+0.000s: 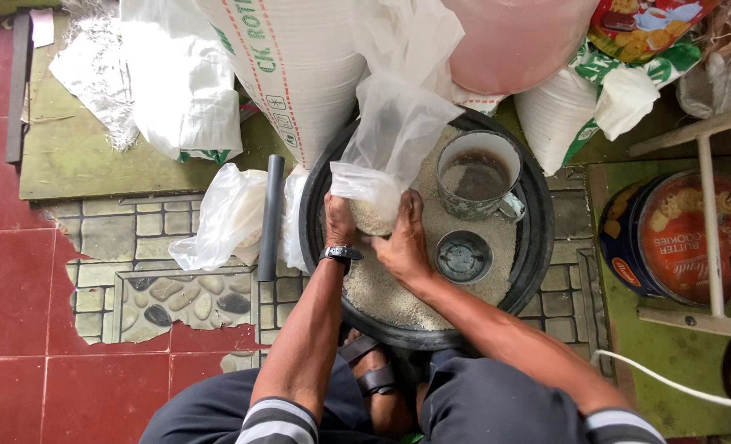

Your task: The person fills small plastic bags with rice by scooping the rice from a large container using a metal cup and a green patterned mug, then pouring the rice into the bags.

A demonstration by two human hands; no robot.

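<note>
Down low, both hands are holding a clear plastic bag (386,156) over a big black basin (538,238) full of white rice (382,288). The left hand (340,222) is gripping the bag at its left side, fingers curled tight on the plastic. The right hand (404,242) is cupping the bag from the right and below, fingers wrapped around it. A little rice is sitting in the bottom of the bag, and the top is standing up, loose and crinkly.

A black wristwatch (341,254) is sitting on the left wrist. At about 3 o'clock from the hands, a tin mug (478,177) is resting on the rice, with some rice inside. A small round tin (463,256) is lying just below the mug, close beside the right hand. At 9 o'clock, outside the basin, a gray pipe (272,215) and another clear bag (225,215) are lying on the stone-pattern floor. At 12 o'clock a big white sack (299,66) is leaning at the basin. Far off at 3 o'clock a round cookie tin (677,238) is sitting under a wooden frame (710,238).
</note>
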